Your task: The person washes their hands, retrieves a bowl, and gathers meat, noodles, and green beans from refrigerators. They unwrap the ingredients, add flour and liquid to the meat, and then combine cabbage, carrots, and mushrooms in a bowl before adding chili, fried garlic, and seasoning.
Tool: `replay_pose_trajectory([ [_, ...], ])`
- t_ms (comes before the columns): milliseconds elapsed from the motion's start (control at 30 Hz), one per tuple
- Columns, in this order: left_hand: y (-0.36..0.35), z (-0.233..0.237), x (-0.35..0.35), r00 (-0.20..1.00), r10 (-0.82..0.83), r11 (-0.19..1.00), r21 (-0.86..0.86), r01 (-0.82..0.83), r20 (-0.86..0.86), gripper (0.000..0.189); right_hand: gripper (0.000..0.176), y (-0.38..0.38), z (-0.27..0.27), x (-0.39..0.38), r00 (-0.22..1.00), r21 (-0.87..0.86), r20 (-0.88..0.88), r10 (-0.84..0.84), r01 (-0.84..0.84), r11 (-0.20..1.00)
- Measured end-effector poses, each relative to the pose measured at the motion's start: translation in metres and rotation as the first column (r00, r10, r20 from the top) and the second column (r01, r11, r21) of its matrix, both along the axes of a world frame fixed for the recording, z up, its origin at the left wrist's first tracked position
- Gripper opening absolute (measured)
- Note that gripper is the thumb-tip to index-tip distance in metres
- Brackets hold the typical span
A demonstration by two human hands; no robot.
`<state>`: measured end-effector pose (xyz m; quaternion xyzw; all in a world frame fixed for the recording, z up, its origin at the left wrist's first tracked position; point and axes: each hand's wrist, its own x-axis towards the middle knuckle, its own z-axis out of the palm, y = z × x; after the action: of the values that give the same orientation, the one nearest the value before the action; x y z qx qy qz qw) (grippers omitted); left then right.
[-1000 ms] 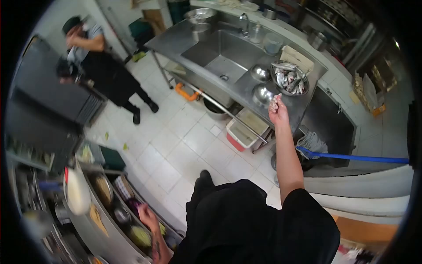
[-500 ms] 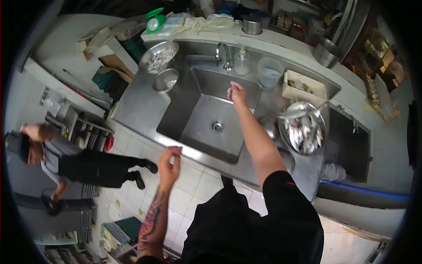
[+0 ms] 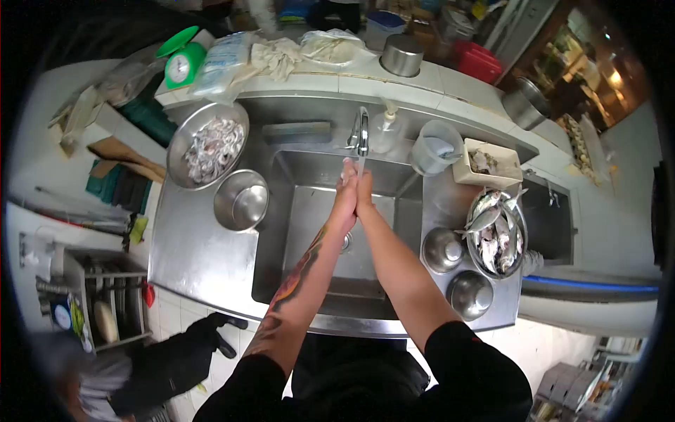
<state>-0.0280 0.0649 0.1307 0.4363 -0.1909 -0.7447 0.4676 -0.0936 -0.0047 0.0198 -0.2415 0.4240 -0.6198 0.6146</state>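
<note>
My left hand (image 3: 346,188) and my right hand (image 3: 363,190) are pressed against each other under the curved faucet (image 3: 363,130). A thin stream of water (image 3: 361,166) falls onto them. The fingers look stretched out, partly hidden where the palms meet, and I see no object in either hand. Below them lies the deep steel sink (image 3: 302,239), its drain partly covered by my wrists. Just behind the right hand stands a clear soap pump bottle (image 3: 385,132).
On the left are a bowl of pale, squid-like strips (image 3: 213,149) and a steel pot (image 3: 241,200). To the right stand a plastic tub (image 3: 434,149), a cream bin (image 3: 485,162), a bowl of fish (image 3: 498,235) and two metal bowls (image 3: 443,250). A person (image 3: 165,366) is at lower left.
Both hands have come together beneath the faucet; the left moved up from the counter's front edge. Water now runs. The view has moved closer to the sink, and the other person appears lower.
</note>
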Motion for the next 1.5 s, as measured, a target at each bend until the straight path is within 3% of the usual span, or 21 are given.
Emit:
replay_pose_trajectory([
  [67, -0.034, -0.056, -0.014, 0.999, -0.009, 0.996, -0.088, 0.013, 0.054, 0.048, 0.025, 0.020, 0.023, -0.015, 0.648, -0.033, -0.762, 0.014, -0.061, 0.998],
  [100, -0.042, -0.082, -0.020, 0.992, 0.018, 0.983, -0.183, 0.005, 0.127, 0.039, 0.025, 0.030, 0.034, -0.019, 0.635, -0.023, -0.773, 0.002, -0.031, 0.999],
  [167, -0.046, -0.095, -0.014, 0.982, -0.019, 0.984, -0.168, 0.051, 0.188, 0.029, 0.031, 0.040, 0.051, -0.019, 0.977, 0.212, -0.210, -0.042, 0.088, 0.973],
  [367, -0.054, -0.087, 0.024, 0.759, 0.009, 0.688, -0.555, 0.468, 0.651, 0.019, 0.030, 0.046, 0.057, -0.005, 0.599, 0.153, -0.799, 0.042, 0.136, 0.979],
  [433, -0.045, -0.066, 0.031, 0.943, -0.329, 0.920, -0.208, 0.331, 0.047, 0.033, 0.028, 0.041, 0.046, -0.004, 0.780, 0.161, -0.625, -0.019, 0.152, 0.975],
  [500, -0.042, -0.075, 0.034, 0.940, -0.235, 0.972, -0.060, 0.228, -0.248, 0.036, 0.036, 0.035, 0.028, 0.012, 0.915, 0.181, 0.140, -0.378, 0.351, 0.919],
  [533, -0.042, -0.080, 0.033, 0.859, -0.074, 0.982, 0.114, 0.152, -0.507, 0.039, 0.036, 0.033, 0.019, 0.021, 0.913, 0.180, 0.141, -0.383, 0.357, 0.917],
  [633, -0.004, -0.049, 0.024, 0.969, 0.001, 1.000, 0.030, 0.006, -0.247, 0.045, 0.033, 0.033, 0.005, 0.023, 0.892, 0.273, -0.189, -0.410, 0.449, 0.851],
  [700, 0.011, -0.031, 0.012, 0.997, -0.042, 0.993, -0.115, 0.034, -0.068, 0.049, 0.026, 0.026, 0.014, 0.011, 0.546, 0.124, -0.828, -0.126, 0.398, 0.909],
  [767, 0.017, 0.000, 0.008, 0.953, -0.231, 0.971, 0.106, 0.213, 0.197, 0.045, 0.020, 0.042, 0.017, 0.010, 0.485, 0.187, -0.875, -0.010, 0.356, 0.915],
  [800, 0.000, -0.071, -0.008, 0.942, 0.010, 0.956, -0.281, 0.090, 0.334, 0.038, 0.017, 0.045, -0.006, 0.002, 0.688, 0.099, -0.714, -0.128, 0.280, 0.955],
  [867, -0.040, -0.090, -0.008, 0.956, -0.057, 0.971, -0.206, 0.120, 0.286, 0.033, 0.015, 0.059, 0.022, 0.011, 0.945, 0.137, -0.254, -0.205, 0.245, 0.960],
  [933, -0.094, -0.111, 0.012, 0.949, -0.151, 0.984, -0.047, 0.170, 0.277, 0.029, 0.017, 0.076, 0.042, 0.020, 0.958, 0.049, -0.235, -0.166, 0.182, 0.982],
  [1033, -0.134, -0.074, 0.013, 0.945, 0.327, 0.916, -0.256, -0.310, 0.024, 0.040, 0.025, 0.097, 0.092, 0.020, 1.000, 0.013, 0.016, -0.021, 0.021, 1.000],
  [1067, -0.123, -0.070, 0.017, 0.926, 0.183, 0.933, -0.355, -0.058, 0.331, 0.047, 0.026, 0.099, 0.087, 0.018, 0.996, 0.040, -0.079, -0.043, 0.047, 0.998],
  [1133, -0.076, -0.076, 0.019, 0.713, -0.024, 0.828, -0.385, 0.407, 0.701, 0.055, 0.029, 0.092, -0.008, -0.004, 0.696, -0.041, -0.710, 0.108, -0.193, 0.980],
  [1200, 0.015, -0.097, 0.033, 0.555, -0.296, 0.669, -0.247, 0.702, 0.778, 0.057, 0.029, 0.155, 0.011, -0.008, -0.069, 0.389, -0.921, 0.383, -0.184, 0.903],
  [1300, 0.135, -0.140, 0.110, -0.099, -0.367, 0.301, 0.218, 0.928, 0.925, 0.053, 0.051, 0.177, -0.078, -0.006, 0.246, 0.344, -0.874, 0.418, -0.292, 0.892],
  [1367, 0.167, -0.150, 0.145, -0.559, -0.198, 0.158, 0.589, 0.793, 0.805, 0.049, 0.014, 0.279, 0.021, -0.074, 0.219, -0.199, -0.963, -0.158, -0.175, 0.964],
  [1400, 0.175, -0.147, 0.138, -0.695, -0.110, 0.158, 0.702, 0.694, 0.711, 0.047, 0.015, 0.325, 0.071, -0.127, 0.269, -0.147, -0.957, -0.111, -0.116, 0.982],
  [1500, 0.237, -0.093, 0.055, -0.450, 0.235, 0.278, 0.384, 0.881, 0.862, 0.042, 0.017, 0.472, 0.206, -0.274, 0.339, -0.140, -0.927, -0.160, 0.084, 0.987],
])
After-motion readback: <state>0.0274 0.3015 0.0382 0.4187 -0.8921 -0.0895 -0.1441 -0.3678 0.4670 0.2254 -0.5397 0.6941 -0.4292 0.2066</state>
